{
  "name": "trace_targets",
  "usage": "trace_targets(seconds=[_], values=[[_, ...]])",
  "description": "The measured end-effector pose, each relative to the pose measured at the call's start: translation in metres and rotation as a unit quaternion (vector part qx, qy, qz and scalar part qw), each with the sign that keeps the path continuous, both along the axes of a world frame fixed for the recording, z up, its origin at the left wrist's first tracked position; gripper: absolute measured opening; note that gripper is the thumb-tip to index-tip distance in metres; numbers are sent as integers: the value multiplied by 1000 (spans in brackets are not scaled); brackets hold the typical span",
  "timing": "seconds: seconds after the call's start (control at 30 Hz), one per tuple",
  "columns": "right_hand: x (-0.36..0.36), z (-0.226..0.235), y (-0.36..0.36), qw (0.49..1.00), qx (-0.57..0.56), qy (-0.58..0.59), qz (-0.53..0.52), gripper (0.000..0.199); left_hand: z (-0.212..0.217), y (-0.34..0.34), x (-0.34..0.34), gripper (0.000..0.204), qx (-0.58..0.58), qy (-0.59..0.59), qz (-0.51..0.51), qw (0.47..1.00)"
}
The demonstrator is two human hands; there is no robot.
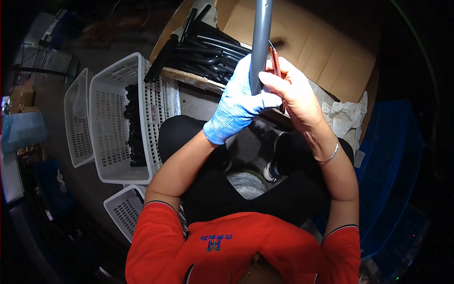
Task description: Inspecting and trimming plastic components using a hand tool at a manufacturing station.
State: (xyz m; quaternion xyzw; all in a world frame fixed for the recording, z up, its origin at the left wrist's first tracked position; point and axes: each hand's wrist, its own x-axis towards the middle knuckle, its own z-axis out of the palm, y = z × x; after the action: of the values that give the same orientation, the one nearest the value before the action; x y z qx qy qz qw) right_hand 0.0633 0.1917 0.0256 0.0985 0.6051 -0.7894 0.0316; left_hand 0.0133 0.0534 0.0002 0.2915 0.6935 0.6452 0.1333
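My left hand, in a blue knit glove, is wrapped around a long grey tube that rises out of the top of the picture. My bare right hand presses against the same tube from the right, thumb across it, and holds a small red-handled tool against the tube's side. A silver bracelet circles my right wrist. Both hands are raised above my lap.
A cardboard box behind the hands holds several black moulded handles. A white slotted basket at the left holds more black pieces, with an empty basket beside it and another below. A blue crate stands at the right.
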Motion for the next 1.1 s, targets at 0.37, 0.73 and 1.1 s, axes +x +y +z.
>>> trace_targets(seconds=[0.37,0.73,1.1], values=[[10,-1,4,963,221,124,-93,19,-2,-3,0,79,75,-179,-32,981],[14,18,14,837,523,146,-63,21,-7,-3,-1,76,46,-105,-8,993],[15,19,13,814,560,145,-51,18,-9,1,-2,55,-43,139,48,988]])
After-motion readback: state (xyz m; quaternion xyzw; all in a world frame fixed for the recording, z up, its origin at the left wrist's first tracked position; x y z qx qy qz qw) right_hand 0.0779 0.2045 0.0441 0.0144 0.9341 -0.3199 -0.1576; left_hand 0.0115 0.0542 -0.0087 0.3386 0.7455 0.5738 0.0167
